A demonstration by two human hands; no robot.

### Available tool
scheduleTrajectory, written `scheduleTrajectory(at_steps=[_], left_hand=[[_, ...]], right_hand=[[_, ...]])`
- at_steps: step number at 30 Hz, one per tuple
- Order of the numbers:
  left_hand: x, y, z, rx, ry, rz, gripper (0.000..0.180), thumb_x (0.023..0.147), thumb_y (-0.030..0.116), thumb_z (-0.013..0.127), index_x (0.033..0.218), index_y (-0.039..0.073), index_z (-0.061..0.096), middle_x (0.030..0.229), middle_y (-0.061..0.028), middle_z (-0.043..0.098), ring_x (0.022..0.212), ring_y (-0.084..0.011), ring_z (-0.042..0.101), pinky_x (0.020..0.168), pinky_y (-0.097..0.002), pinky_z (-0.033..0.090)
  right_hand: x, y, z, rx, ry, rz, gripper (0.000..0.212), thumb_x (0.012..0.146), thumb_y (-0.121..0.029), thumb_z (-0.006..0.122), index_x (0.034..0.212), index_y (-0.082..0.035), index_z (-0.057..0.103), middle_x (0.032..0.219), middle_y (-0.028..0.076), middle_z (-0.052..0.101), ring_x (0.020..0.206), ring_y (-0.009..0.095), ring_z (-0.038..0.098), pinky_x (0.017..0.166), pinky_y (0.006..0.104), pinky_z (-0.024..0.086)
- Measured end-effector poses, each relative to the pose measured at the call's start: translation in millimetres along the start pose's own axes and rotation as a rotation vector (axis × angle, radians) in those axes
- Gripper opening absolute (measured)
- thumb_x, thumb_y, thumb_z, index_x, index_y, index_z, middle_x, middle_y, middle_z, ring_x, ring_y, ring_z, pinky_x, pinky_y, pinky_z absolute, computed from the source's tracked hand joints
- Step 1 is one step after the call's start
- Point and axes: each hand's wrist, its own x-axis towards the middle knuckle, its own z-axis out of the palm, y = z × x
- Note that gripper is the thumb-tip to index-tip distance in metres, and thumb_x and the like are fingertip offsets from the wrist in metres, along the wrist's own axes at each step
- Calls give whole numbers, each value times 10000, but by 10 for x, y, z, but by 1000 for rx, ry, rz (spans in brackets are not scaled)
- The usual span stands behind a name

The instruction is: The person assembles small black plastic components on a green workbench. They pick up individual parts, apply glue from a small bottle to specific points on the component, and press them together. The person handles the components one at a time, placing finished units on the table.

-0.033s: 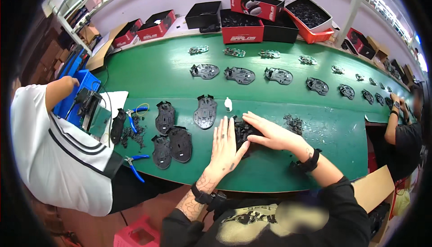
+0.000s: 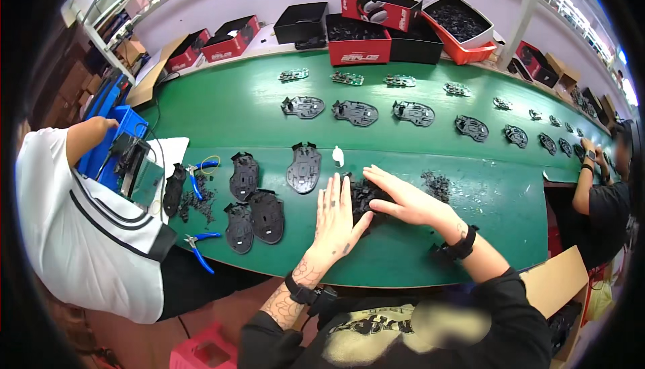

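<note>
A heap of small black plastic parts (image 2: 366,196) lies on the green bench in front of me, partly covered by my hands. My left hand (image 2: 334,214) is flat along the heap's left side, fingers stretched forward. From the right, my right hand (image 2: 403,199) reaches over the heap with its fingers extended and its thumb toward the left hand. Neither hand grips anything visible. Just beyond the left fingertips stands a small white bottle (image 2: 338,157). Left of it lies a black mouse base (image 2: 304,169), with several more mouse shells (image 2: 268,216) beside it.
Green circuit boards (image 2: 347,78) and mouse bases (image 2: 355,113) form rows across the bench (image 2: 228,110). Blue-handled cutters (image 2: 199,251) lie at left near a co-worker in white (image 2: 101,234). Another scatter of black bits (image 2: 436,186) is right. Boxes (image 2: 359,46) line the back.
</note>
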Motion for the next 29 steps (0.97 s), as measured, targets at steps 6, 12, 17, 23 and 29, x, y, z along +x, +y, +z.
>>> scheduleTrajectory(at_steps=[6, 12, 17, 23, 29], left_hand=[[60, 68, 64, -200, 4, 133, 787, 858, 287, 605, 1439, -49, 195, 1472, -270, 226, 1384, -399, 210, 1136, -489, 161], [79, 44, 94, -195, 66, 149, 702, 866, 210, 569, 1419, -66, 235, 1450, -272, 276, 1364, -394, 260, 1126, -504, 190], [187, 58, 42, -244, 52, 205, 641, 890, 210, 544, 1400, -73, 277, 1456, -272, 275, 1359, -422, 256, 1124, -491, 194], [392, 398, -130, -161, 29, 426, 461, 830, 121, 585, 1258, -29, 500, 1351, -230, 442, 1269, -389, 398, 1067, -482, 298], [93, 1337, 422, -660, -577, 993, 442, 760, 51, 642, 1196, 48, 570, 1202, -156, 587, 1100, -338, 558, 935, -422, 440]], right_hand=[[-141, -31, 382, -198, 187, 61, 621, 945, -304, 501, 1405, 57, 294, 1463, 263, 285, 1400, 395, 196, 1143, 448, 185], [-90, 16, 637, 52, 404, 13, 590, 931, -251, 532, 1394, 44, 316, 1450, 247, 313, 1390, 407, 217, 1134, 464, 206], [-289, -104, 335, -5, 513, 42, 543, 921, -225, 553, 1379, 2, 373, 1436, 223, 354, 1383, 393, 251, 1128, 456, 225], [-1211, 112, -686, -105, 1109, 285, 416, 882, -188, 589, 1233, 29, 536, 1264, 189, 553, 1188, 297, 519, 1024, 385, 374], [-2519, -815, -1356, -47, 1369, 320, 421, 911, -93, 538, 1318, -7, 476, 1323, 114, 514, 1238, 197, 475, 1058, 329, 343]])
